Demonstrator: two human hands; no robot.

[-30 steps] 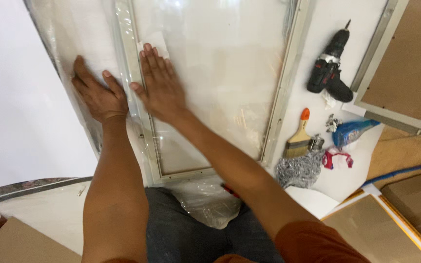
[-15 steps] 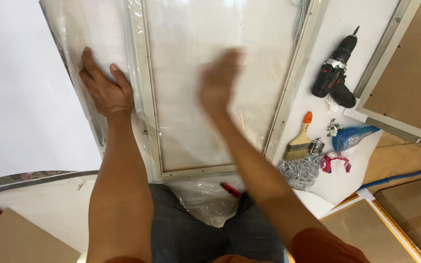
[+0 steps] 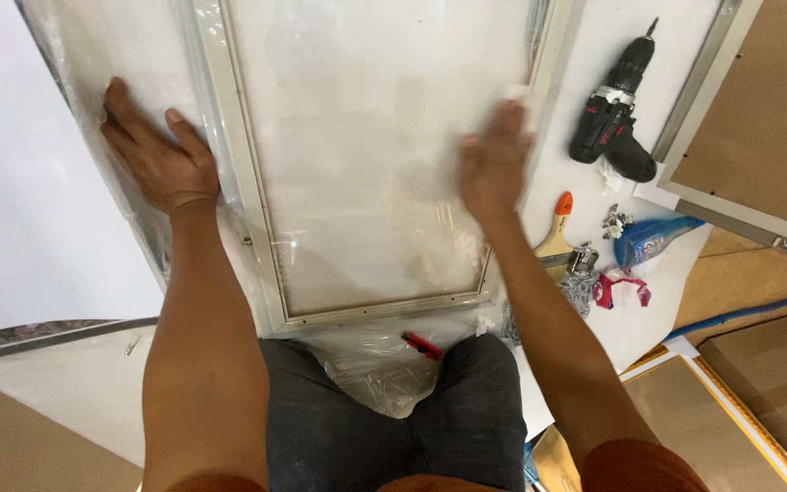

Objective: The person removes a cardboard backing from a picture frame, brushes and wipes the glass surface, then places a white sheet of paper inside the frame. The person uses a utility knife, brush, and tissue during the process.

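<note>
Crumpled clear plastic wrap (image 3: 377, 369) lies below my wrists. My left hand (image 3: 158, 159) presses flat, fingers spread, on the wrapped frame (image 3: 257, 237). My right hand (image 3: 494, 164), open and blurred, touches its glass panel (image 3: 366, 137); a blue bottle (image 3: 653, 241) lies to its right.

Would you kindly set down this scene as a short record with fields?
Left hand: flat on clear plastic film, left of the frame
Right hand: blurred, over the right side of the framed panel, a white scrap at its fingers
Frame: pale, lying flat on the white table
Right of frame: black drill, orange-handled brush, blue bottle
Near lap: crumpled plastic, small red tool
</note>
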